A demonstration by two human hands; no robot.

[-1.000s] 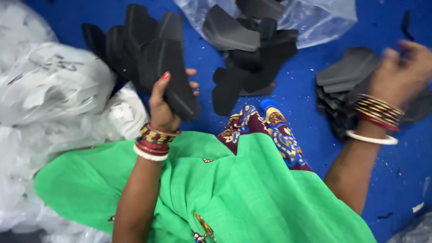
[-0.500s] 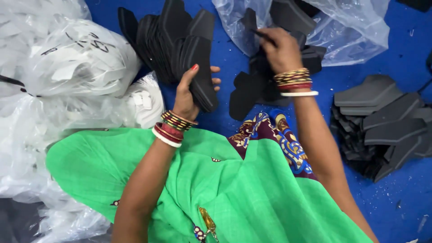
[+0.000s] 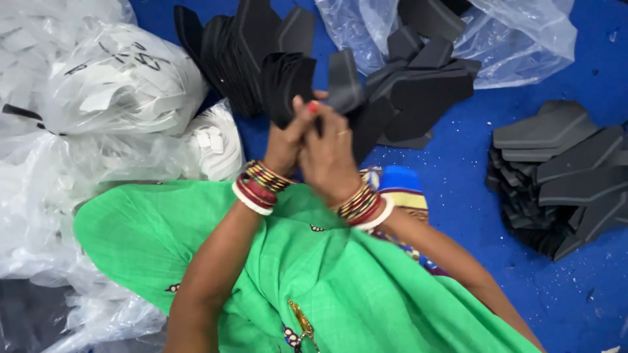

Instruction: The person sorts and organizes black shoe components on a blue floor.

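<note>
My left hand [image 3: 286, 140] grips a thick stack of black flat foam pieces [image 3: 288, 82] fanned upward above my lap. My right hand [image 3: 329, 153] sits right beside it, fingers closed on a single black foam piece [image 3: 343, 82] held upright against the stack. Both wrists carry red and gold bangles. Green cloth [image 3: 314, 281] covers my lap below the hands.
More black pieces spill from a clear plastic bag [image 3: 517, 39] at the top right. A separate pile of black pieces [image 3: 562, 170] lies on the blue floor [image 3: 458, 183] at right. Clear bags of white cut pieces [image 3: 111, 91] crowd the left side.
My right hand went from the right-hand pile to the bag of pieces, then came back beside my left hand with one black piece. The left hand kept its stack.
</note>
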